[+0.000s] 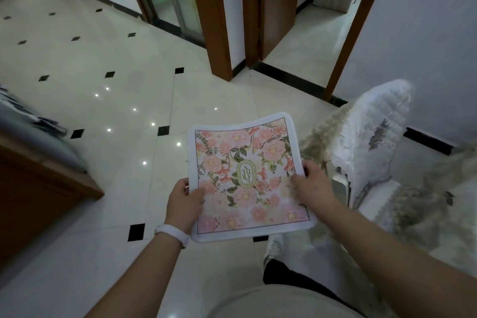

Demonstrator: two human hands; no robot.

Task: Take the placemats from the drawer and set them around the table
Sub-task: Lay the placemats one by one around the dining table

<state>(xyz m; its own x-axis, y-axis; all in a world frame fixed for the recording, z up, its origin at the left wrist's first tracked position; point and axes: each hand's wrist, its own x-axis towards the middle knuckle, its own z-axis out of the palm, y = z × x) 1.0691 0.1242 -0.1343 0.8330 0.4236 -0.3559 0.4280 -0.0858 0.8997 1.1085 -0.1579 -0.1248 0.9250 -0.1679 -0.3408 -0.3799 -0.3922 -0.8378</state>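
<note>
A square floral placemat [245, 162], pink flowers with a white border and a green oval emblem in the middle, is held flat over the tiled floor in front of me. My left hand [184, 201] grips its left edge, thumb on top. My right hand [313, 183] grips the right edge, fingers curled over the printed face. Whether more placemats lie stacked under the top one cannot be told. No drawer and no dining table show.
A wooden piece of furniture [38, 188] with grey fabric on top stands at the left. A seat with a pale quilted cover [374, 157] is at the right. Brown door frames [216, 20] and open doorways lie ahead across the white tiled floor [103, 59].
</note>
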